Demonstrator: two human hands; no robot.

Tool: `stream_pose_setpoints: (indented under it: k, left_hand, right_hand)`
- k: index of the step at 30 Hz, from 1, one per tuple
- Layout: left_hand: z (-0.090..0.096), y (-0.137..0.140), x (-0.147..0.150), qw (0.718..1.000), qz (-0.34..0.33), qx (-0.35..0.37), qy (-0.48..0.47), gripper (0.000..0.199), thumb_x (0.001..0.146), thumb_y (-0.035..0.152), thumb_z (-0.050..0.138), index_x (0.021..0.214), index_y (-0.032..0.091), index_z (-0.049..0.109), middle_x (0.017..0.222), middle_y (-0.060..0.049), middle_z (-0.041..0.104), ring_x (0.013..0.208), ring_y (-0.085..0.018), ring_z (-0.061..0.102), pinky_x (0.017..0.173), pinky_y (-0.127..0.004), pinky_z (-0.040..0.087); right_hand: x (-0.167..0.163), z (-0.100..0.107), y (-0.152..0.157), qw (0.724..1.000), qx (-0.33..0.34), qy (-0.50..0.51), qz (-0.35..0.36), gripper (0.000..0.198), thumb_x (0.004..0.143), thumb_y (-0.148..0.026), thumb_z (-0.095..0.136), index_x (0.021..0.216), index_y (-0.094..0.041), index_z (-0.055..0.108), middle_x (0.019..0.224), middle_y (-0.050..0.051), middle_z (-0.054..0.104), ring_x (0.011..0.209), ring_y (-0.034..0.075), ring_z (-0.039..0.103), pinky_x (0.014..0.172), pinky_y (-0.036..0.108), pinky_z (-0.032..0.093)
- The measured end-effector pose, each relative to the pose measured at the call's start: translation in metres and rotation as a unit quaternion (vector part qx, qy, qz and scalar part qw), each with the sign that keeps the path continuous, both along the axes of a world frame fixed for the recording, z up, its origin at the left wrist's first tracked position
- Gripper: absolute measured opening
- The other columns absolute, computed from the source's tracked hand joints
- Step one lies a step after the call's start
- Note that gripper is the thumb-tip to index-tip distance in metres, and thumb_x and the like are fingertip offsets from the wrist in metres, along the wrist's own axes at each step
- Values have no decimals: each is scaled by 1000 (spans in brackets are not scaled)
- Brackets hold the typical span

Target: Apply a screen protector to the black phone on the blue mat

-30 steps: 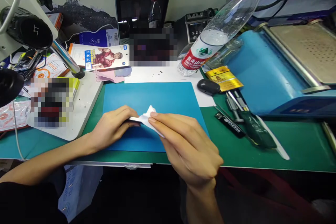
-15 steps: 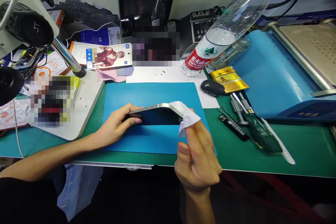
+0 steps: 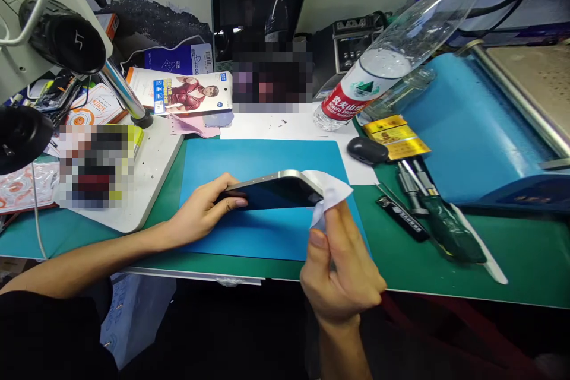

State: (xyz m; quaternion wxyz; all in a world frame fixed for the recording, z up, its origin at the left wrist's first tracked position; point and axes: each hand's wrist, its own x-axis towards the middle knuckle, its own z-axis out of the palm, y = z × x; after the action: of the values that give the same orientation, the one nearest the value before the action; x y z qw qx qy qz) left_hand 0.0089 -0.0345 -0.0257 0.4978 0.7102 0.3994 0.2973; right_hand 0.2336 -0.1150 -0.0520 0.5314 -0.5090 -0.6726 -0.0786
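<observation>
A dark-faced smartphone [image 3: 278,191] with a silvery edge is held tilted above a blue mat [image 3: 262,237]. My left hand [image 3: 209,209] grips its left end, thumb on the near face and fingers behind. At the other end, a white wipe [image 3: 335,189] lies against the phone's right edge. My right hand [image 3: 342,267] presses the wipe there with its extended fingers, the thumb bent below. The fingertips are partly covered by the cloth.
A water bottle [image 3: 351,92] with a red cap leans behind the mat. To the right are a black case [image 3: 367,150], a green-handled tool [image 3: 454,231] and a blue machine [image 3: 467,148]. A white stand base [image 3: 154,172] stands left; a screen [image 3: 258,9] is behind.
The whole view has shifted slightly, so everything sits a little farther right. Both hands keep their hold, and the wipe stays at the phone's right end.
</observation>
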Motion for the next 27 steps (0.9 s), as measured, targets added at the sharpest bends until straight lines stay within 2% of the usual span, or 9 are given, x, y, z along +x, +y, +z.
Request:
stream_pose_setpoints:
  k: [4,7,10,15,17,19,22,24,27]
  left_hand:
    - [-1,1,0,999,41,-27,-3,23,103,44,65,102,21,62,93,1,65,88,-17,61,80,-27,46]
    - [-2,1,0,998,41,-40,-4,31,101,45,69,122,23,64,109,-1,72,100,-20,67,87,-28,50]
    - [0,1,-1,999,35,-41,8,36,100,47,71,126,23,65,115,-2,75,106,-22,70,89,-30,52]
    - [7,4,-2,995,89,-26,-36,35,102,46,70,125,21,66,124,-5,74,114,-22,70,97,-30,54]
    - [8,7,-3,992,111,-20,-49,35,102,45,70,126,20,66,128,-5,74,118,-22,69,100,-30,54]
    - [9,8,-4,992,116,-35,-40,38,102,47,69,129,20,66,130,-6,73,117,-22,69,99,-31,55]
    - [8,9,-4,996,81,-43,22,43,103,51,68,134,20,66,128,-6,74,115,-24,70,97,-33,56]
    - [7,8,-4,995,36,-9,88,41,105,50,65,136,23,67,125,-6,72,113,-24,69,98,-35,55]
    - [5,6,-3,984,-14,61,168,42,110,47,58,147,29,63,121,-6,65,105,-22,66,98,-37,54]
  right_hand:
    - [16,-2,-1,997,-68,41,13,55,97,-3,68,141,-35,71,125,-1,83,106,25,83,89,39,69]
    - [27,8,5,982,-149,104,-44,33,105,-17,64,132,-30,78,110,1,85,97,21,82,87,38,65]
    - [34,13,11,968,-203,126,-81,28,109,-31,60,131,-27,77,104,2,84,97,21,80,89,37,61]
    - [28,2,17,966,-246,-46,60,37,103,-43,69,136,-24,72,120,8,79,109,26,73,93,42,56]
    - [25,-3,18,965,-230,-104,66,28,103,-39,70,126,-24,75,117,8,78,105,27,72,90,42,55]
    - [29,-7,18,971,-210,-107,35,15,104,-31,68,113,-23,77,107,7,79,97,25,72,85,40,54]
    - [50,-11,21,978,-178,-65,-86,13,103,-31,69,104,-22,78,95,6,79,83,24,72,76,39,54]
    - [69,-14,23,970,-155,-43,-181,19,102,-36,70,106,-21,80,92,9,79,76,25,70,70,40,52]
    - [86,-17,25,962,-170,-45,-210,28,104,-41,65,111,-19,82,95,14,77,86,31,70,75,46,53]
